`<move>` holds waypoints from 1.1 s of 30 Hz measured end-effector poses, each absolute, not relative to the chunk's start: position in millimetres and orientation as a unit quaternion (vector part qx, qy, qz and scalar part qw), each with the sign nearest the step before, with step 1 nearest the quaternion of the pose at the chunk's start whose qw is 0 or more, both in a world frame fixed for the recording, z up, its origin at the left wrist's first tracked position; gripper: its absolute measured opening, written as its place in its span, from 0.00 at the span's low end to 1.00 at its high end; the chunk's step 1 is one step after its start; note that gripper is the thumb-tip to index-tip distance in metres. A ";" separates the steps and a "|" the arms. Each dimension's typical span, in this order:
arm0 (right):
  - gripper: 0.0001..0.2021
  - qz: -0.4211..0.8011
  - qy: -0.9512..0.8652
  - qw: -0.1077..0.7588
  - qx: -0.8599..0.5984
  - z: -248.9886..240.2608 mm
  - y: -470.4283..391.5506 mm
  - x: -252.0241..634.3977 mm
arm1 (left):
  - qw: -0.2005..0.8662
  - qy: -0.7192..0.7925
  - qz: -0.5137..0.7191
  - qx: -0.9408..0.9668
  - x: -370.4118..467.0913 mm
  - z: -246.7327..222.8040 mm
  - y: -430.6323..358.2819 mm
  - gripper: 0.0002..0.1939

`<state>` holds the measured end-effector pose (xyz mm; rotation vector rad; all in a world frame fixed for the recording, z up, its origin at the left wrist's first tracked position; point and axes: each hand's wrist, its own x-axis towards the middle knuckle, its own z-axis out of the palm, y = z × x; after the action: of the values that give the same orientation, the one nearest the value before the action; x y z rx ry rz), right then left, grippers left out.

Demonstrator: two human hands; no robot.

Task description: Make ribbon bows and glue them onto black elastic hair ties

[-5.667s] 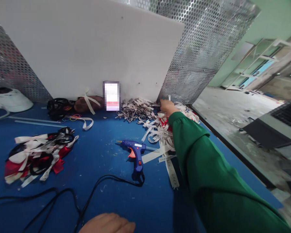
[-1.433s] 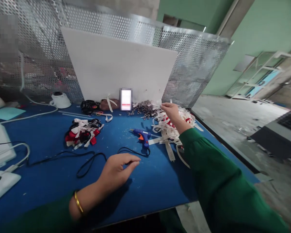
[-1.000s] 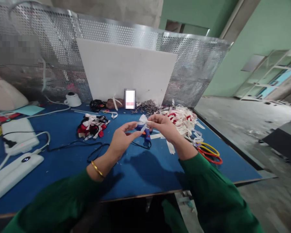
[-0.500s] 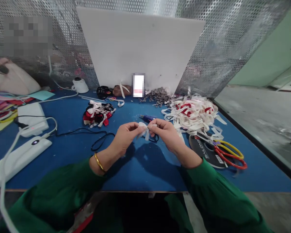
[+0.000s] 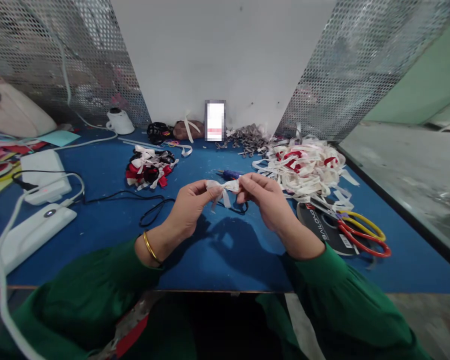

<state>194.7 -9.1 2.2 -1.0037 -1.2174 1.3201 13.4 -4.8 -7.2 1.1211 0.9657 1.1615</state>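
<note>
A small white ribbon bow (image 5: 225, 187) is stretched between my two hands above the blue table. My left hand (image 5: 190, 205) pinches its left side between thumb and fingers. Its right end is pinched by my right hand (image 5: 264, 200). Loose ribbon tails hang down from the middle of the bow. Just behind it lies a blue tool (image 5: 230, 174) with a pointed tip, partly covered by my right hand. A black cord runs on the table below the bow.
White ribbons (image 5: 303, 172) are heaped at the right, near scissors (image 5: 367, 240) with red and yellow handles. Red, black and white bows (image 5: 150, 167) lie left of centre. A power strip (image 5: 30, 240) sits at the left, a phone (image 5: 215, 121) at the back.
My right hand has moved a little right and up, away from my left hand. More of the bow shows between them. The camera view has tilted slightly downward.
</note>
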 end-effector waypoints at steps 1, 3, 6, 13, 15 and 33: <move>0.19 0.540 -0.516 0.511 -0.425 1.8 -10.2 193.5 | 0.590 0.413 0.496 0.485 13.8 -7.5 -5.2 0.13; 0.17 0.527 -0.523 0.511 -0.433 -0.2 -12.1 190.1 | 0.590 0.411 0.490 0.492 14.8 -8.1 -6.3 0.13; 0.15 0.517 -0.525 0.518 -0.435 -2.4 -14.0 186.4 | 0.595 0.412 0.482 0.494 16.1 -7.5 -7.9 0.13; 0.14 0.509 -0.560 0.493 -0.430 -3.2 -15.1 187.1 | 0.573 0.428 0.487 0.500 16.3 -4.8 -9.3 0.12; 0.15 0.505 -0.552 0.502 -0.435 -5.0 -14.9 187.0 | 0.588 0.428 0.488 0.483 16.3 -5.1 -9.6 0.13; 0.13 0.396 -0.650 0.473 -0.443 -4.8 -23.0 180.1 | 0.629 0.420 0.509 0.412 17.6 -5.8 -9.1 0.13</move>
<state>180.1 -23.0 -4.8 -1.0845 -1.5903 0.9702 17.6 -9.1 -5.8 0.9430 0.9619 1.1670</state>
